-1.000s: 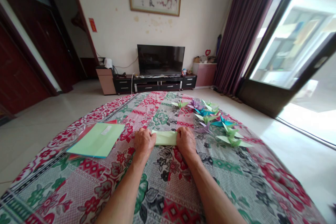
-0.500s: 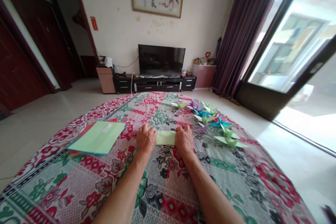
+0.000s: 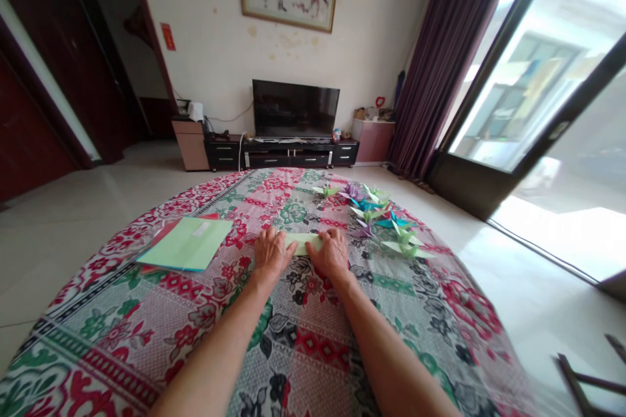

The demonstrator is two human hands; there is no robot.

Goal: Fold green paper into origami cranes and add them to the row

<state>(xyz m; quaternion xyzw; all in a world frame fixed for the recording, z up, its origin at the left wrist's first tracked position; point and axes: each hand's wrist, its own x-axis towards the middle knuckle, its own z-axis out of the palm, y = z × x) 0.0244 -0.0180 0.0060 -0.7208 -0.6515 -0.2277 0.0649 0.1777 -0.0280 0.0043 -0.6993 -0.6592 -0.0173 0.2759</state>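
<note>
A strip of folded light-green paper [image 3: 302,239] lies flat on the flowered tablecloth [image 3: 313,319], stretched crosswise between my hands. My left hand [image 3: 274,252] is on its left end, fingers curled at the far edge and thumb pointing inward on the paper. At the right end, my right hand [image 3: 331,253] mirrors this, its thumb also on the strip. Both ends of the paper are covered by the hands, so only the middle shows.
Left of my hands lies a stack of coloured paper [image 3: 186,244], light green on top. Several folded paper cranes [image 3: 405,246] in green, blue and purple stand at the right. Beyond the round table are a television [image 3: 296,109] and a low cabinet [image 3: 274,160].
My hands have come closer together on the strip, and both thumbs now stretch inward over it. Less of the paper shows between them. The camera view has shifted slightly.
</note>
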